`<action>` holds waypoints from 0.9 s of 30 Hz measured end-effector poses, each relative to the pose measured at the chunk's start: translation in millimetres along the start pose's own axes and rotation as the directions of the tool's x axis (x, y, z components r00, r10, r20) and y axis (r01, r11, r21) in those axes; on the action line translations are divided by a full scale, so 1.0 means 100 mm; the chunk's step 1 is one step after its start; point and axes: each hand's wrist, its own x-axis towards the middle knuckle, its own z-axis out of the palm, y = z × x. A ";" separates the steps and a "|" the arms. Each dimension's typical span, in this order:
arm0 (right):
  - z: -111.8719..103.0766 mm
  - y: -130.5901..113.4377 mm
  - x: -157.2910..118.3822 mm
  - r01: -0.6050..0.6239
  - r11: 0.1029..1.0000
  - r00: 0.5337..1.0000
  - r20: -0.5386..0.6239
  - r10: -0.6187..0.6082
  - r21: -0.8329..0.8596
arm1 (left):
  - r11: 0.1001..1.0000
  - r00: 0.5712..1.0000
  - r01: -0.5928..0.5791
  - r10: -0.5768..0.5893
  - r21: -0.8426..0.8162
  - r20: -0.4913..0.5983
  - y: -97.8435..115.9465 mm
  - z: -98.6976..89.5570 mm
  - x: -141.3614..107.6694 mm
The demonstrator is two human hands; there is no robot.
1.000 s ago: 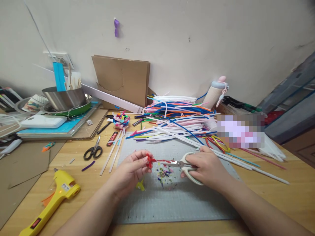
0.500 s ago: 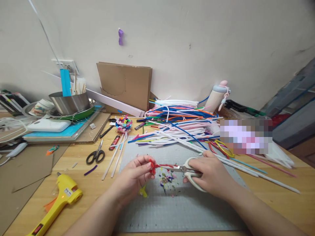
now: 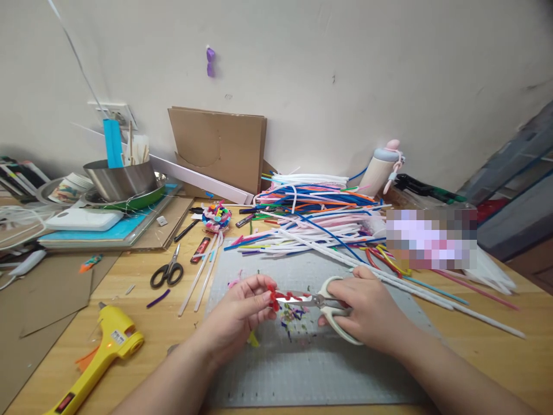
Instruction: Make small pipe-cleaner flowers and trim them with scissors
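Note:
Between the thumb and fingers of my left hand (image 3: 244, 311) is a small red fuzzy pipe cleaner piece (image 3: 273, 297). My right hand (image 3: 371, 305) grips the pale handles of a pair of scissors (image 3: 318, 300), whose blades point left and reach the red piece. Red bits lie along the blades. Beneath the blades, small coloured clippings (image 3: 294, 320) are scattered on the grey cutting mat (image 3: 319, 374). A yellow fuzzy piece (image 3: 253, 339) shows partly behind my left hand.
Many coloured pipe cleaners (image 3: 319, 225) are heaped behind the mat. To the left lie black-handled scissors (image 3: 167, 273), a yellow glue gun (image 3: 113, 337) and glue sticks (image 3: 206, 275). A multicoloured fuzzy ball (image 3: 216, 219) sits behind them. A bottle (image 3: 378, 173) stands at the back right.
The scissor blades have opened slightly and show more of their flat metal. My left hand and the red piece have shifted a little to the right.

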 end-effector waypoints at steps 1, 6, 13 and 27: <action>0.00 0.00 0.00 0.003 1.000 1.000 -0.002 -0.003 0.001 | 1.000 1.000 0.000 0.000 0.001 -0.002 0.00 0.00 0.00; -0.01 -0.01 0.01 0.018 1.000 0.999 -0.027 -0.018 0.002 | 1.000 1.000 0.003 -0.003 -0.005 -0.018 0.00 0.01 0.02; -0.03 0.00 0.02 0.018 0.999 0.999 -0.051 -0.020 -0.035 | 1.000 1.000 -0.008 0.008 -0.011 -0.029 0.03 0.01 0.00; -0.03 0.01 0.00 0.023 0.999 0.999 -0.041 -0.024 -0.031 | 0.997 0.999 0.032 -0.032 -0.071 -0.005 0.02 0.00 -0.01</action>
